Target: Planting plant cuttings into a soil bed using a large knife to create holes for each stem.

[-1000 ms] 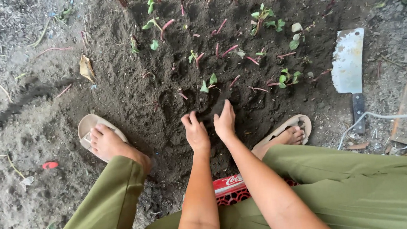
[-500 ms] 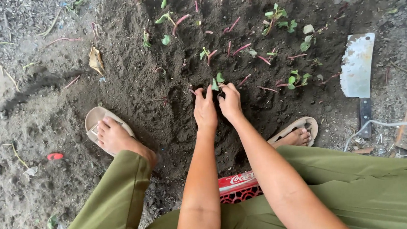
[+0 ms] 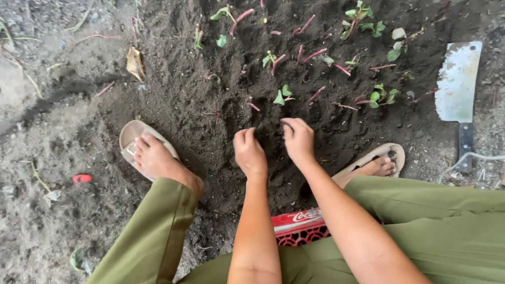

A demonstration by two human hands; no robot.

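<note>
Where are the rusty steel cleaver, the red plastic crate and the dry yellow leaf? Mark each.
rusty steel cleaver (image 3: 458, 82), head view, blade middle
red plastic crate (image 3: 298, 228), head view, top edge
dry yellow leaf (image 3: 135, 63), head view, leaf centre

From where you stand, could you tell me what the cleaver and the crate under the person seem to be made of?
The cleaver: blade looks like dull steel, blotched with brownish rust-like stains; the handle is dark, perhaps wood, hard to tell. The crate: apparently moulded red plastic, given its uniform colour and lattice openings.

Red plastic crate with a lattice side, low in the middle of the view between the person's forearms, partly hidden by green trousers, white lettering label on its red upper band, standing on dark soil
</note>
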